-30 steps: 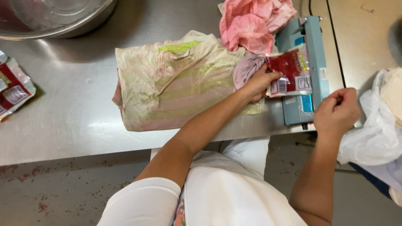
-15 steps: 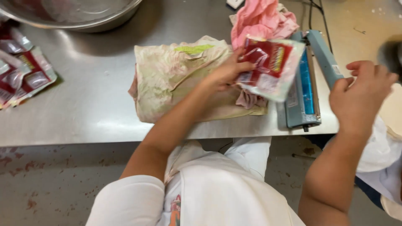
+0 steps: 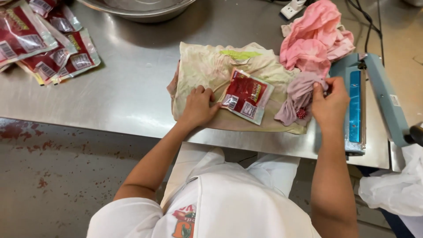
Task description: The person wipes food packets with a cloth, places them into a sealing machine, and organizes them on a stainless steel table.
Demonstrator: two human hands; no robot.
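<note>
Pressing flat w/ fingers spread, left hand (image 3: 198,107) rests on stained cloth (image 3: 207,70), fingertips touching red pouch (image 3: 246,95) lying at its 3 o'clock; right hand (image 3: 329,103) pinched shut on mauve rag (image 3: 299,94); blue heat sealer (image 3: 359,101) at 3; pink cloth (image 3: 315,39) at 12; pouch pile (image 3: 44,44) at 10, well apart.

The table (image 3: 123,92) is brushed, reflective steel, the pouch (image 3: 246,95) glossy plastic film, the stained towel (image 3: 207,70) beneath it matt cloth, and the pink rags (image 3: 317,39) soft crumpled fabric.
</note>
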